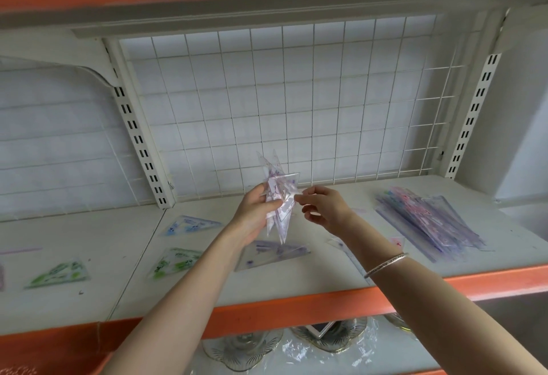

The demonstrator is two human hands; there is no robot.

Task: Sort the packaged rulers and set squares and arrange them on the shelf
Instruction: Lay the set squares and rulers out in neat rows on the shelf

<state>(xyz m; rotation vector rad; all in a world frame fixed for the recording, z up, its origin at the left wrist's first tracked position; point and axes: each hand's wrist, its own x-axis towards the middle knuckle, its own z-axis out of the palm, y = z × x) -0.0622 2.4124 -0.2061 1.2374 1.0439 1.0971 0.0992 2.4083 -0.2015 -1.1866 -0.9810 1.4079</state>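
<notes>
My left hand (257,214) grips a bundle of clear purple-printed set squares (280,193), held upright above the white shelf (326,274). My right hand (321,207) pinches the bundle's right edge with thumb and forefinger. On the shelf lie a blue set square (191,225), two green set squares (175,262) (59,275), and a purple one (271,254) just below my hands. A small clear set square with a pink mark (396,241) lies partly under my right forearm. A stack of packaged rulers (427,220) lies at the right.
A white wire grid (296,101) backs the shelf between slotted uprights (139,143). An orange lip (296,306) runs along the shelf's front edge. Below it, glass dishes in plastic wrap (296,342) sit on the lower shelf.
</notes>
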